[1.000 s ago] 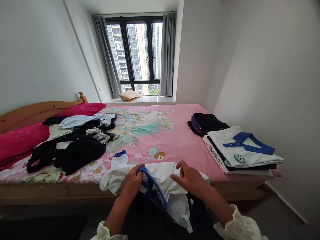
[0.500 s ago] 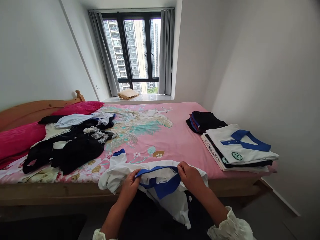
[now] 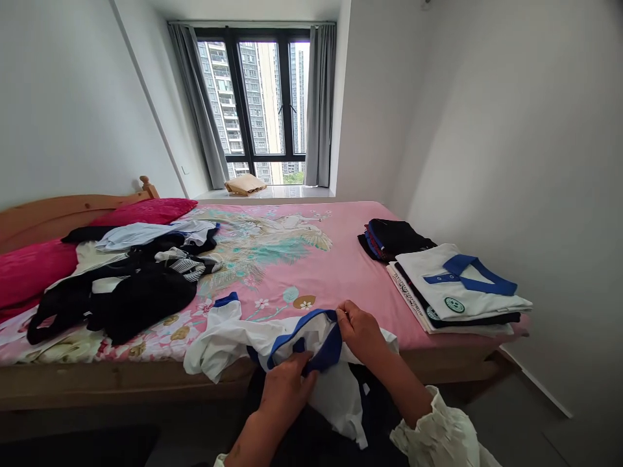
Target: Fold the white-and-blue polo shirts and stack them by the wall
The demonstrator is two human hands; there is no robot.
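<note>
The bed (image 3: 341, 272) with its pink flowered sheet fills most of the view, with the window at 12 o'clock behind it. At 9 o'clock on the sheet lies a loose heap of dark clothes (image 3: 121, 292). At 3 o'clock, close to the bed's right edge, is a folded stack (image 3: 457, 295) with a white and blue shirt on top, and a smaller dark stack (image 3: 394, 237) is just behind it.

The white shirt (image 3: 224, 337) lies crumpled at 6 o'clock, half on the near edge of the mattress and half hanging down over the wooden frame. Both hands are close together on its blue collar (image 3: 321, 344). The right hand (image 3: 360, 331) pinches the collar's upper end, and the left hand (image 3: 287, 389) is closed on it from below, fingers curled into the fold.

The main risk, in my judgement, is the hanging part. Only the collar is held, so the weight of the cloth below the edge could pull the shirt off the bed toward the floor if one hand loosens. I cannot see well how much cloth hangs there, because the arms cover it.

A second risk is the sleeve at 8 o'clock, which is bunched under itself. If the collar is pulled to one side, this sleeve could drag and make a crooked crease. Since the hands are so near each other, the collar could also twist between them. The heap at 9 o'clock is near enough that a wide sweep of cloth could catch it.
</note>
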